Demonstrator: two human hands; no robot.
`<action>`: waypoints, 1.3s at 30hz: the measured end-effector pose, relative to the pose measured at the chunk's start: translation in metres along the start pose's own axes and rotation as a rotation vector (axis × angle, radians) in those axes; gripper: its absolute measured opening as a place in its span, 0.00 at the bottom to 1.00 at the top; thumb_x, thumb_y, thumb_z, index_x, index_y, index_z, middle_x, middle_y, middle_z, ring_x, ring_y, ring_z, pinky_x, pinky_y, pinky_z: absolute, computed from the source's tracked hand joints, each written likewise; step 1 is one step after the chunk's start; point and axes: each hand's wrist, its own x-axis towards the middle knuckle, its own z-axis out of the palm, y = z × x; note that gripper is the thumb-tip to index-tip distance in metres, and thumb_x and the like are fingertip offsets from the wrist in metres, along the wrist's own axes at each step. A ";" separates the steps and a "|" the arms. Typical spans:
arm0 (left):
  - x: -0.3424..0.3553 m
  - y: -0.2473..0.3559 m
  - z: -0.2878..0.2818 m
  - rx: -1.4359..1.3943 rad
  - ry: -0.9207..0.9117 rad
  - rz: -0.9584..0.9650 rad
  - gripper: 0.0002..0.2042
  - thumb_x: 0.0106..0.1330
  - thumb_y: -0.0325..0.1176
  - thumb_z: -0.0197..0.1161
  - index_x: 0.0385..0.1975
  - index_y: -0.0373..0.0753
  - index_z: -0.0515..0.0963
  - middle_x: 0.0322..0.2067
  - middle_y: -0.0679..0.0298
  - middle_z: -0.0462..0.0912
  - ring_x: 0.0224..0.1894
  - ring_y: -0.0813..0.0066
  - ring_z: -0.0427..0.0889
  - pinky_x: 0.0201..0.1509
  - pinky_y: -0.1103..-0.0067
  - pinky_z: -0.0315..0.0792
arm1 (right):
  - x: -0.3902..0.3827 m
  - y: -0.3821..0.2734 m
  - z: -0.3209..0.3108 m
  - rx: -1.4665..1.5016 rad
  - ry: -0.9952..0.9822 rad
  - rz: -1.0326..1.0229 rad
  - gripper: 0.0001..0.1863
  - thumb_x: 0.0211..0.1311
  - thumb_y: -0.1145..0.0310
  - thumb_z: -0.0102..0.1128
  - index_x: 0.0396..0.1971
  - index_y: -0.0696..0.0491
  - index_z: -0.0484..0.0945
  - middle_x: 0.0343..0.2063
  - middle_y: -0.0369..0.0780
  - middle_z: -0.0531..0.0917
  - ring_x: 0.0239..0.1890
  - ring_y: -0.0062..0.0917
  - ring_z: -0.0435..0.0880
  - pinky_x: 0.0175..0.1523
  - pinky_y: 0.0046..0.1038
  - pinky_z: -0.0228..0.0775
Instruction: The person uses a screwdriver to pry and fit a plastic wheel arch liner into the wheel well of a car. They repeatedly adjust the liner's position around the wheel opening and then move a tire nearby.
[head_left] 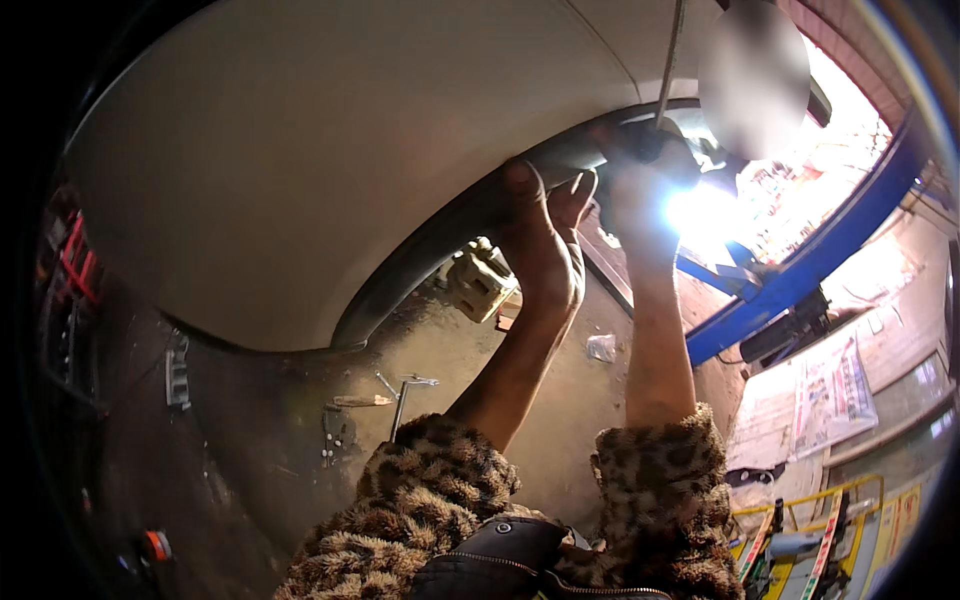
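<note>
Left hand [545,240] touches the black trim [468,217], right hand [645,190] beside it (can't tell if either grips); looks like steadying, next needs care.

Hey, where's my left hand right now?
In the head view, your left hand is slightly above and right of centre, up at the dark curved edge of the pale panel, left of your right hand.

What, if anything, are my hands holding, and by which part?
Can't tell: left hand seems to touch the dark trim midway along; glare blurs the right hand.
</note>
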 end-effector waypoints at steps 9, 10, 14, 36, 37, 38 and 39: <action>-0.006 0.003 -0.011 0.097 0.060 -0.026 0.28 0.65 0.47 0.65 0.60 0.39 0.66 0.55 0.60 0.72 0.52 0.63 0.77 0.57 0.61 0.76 | 0.000 0.005 -0.010 0.033 -0.055 0.122 0.13 0.52 0.65 0.73 0.29 0.59 0.81 0.24 0.45 0.86 0.26 0.35 0.84 0.36 0.31 0.72; -0.004 0.015 -0.004 0.073 0.129 -0.018 0.27 0.66 0.45 0.65 0.61 0.39 0.67 0.54 0.61 0.73 0.52 0.63 0.78 0.57 0.61 0.76 | -0.004 -0.002 -0.003 0.068 -0.035 0.111 0.14 0.52 0.65 0.73 0.29 0.58 0.81 0.24 0.44 0.86 0.26 0.34 0.84 0.36 0.31 0.72; -0.019 0.027 0.025 0.223 0.257 0.008 0.21 0.71 0.43 0.59 0.59 0.40 0.70 0.50 0.68 0.75 0.50 0.72 0.74 0.54 0.70 0.68 | -0.034 -0.009 0.009 0.549 -0.168 0.017 0.12 0.55 0.68 0.71 0.30 0.61 0.81 0.21 0.40 0.82 0.23 0.20 0.77 0.30 0.24 0.68; -0.054 0.017 -0.071 0.187 -0.034 -0.070 0.17 0.71 0.52 0.56 0.26 0.47 0.68 0.20 0.75 0.60 0.24 0.81 0.60 0.30 0.80 0.59 | -0.022 0.006 0.021 0.141 -0.086 -0.052 0.06 0.51 0.71 0.63 0.28 0.50 0.88 0.22 0.39 0.86 0.23 0.23 0.83 0.32 0.27 0.72; -0.059 0.021 -0.073 0.219 0.051 -0.062 0.19 0.71 0.52 0.56 0.23 0.47 0.64 0.19 0.74 0.60 0.22 0.82 0.58 0.29 0.79 0.60 | -0.023 0.007 0.022 0.130 -0.064 -0.066 0.07 0.51 0.71 0.62 0.28 0.50 0.87 0.22 0.39 0.86 0.23 0.23 0.83 0.32 0.27 0.73; -0.061 0.023 -0.074 0.212 0.126 -0.045 0.20 0.72 0.51 0.56 0.21 0.47 0.64 0.17 0.75 0.58 0.20 0.82 0.56 0.27 0.79 0.59 | -0.025 0.007 0.023 0.122 -0.041 -0.080 0.07 0.51 0.71 0.61 0.28 0.50 0.87 0.23 0.39 0.87 0.23 0.23 0.84 0.33 0.26 0.73; -0.059 0.031 -0.076 0.281 0.087 -0.014 0.21 0.72 0.51 0.56 0.19 0.47 0.64 0.16 0.75 0.58 0.18 0.82 0.57 0.26 0.80 0.59 | -0.024 0.004 0.026 0.172 -0.004 -0.088 0.08 0.51 0.71 0.60 0.28 0.50 0.87 0.23 0.39 0.87 0.24 0.24 0.84 0.34 0.26 0.74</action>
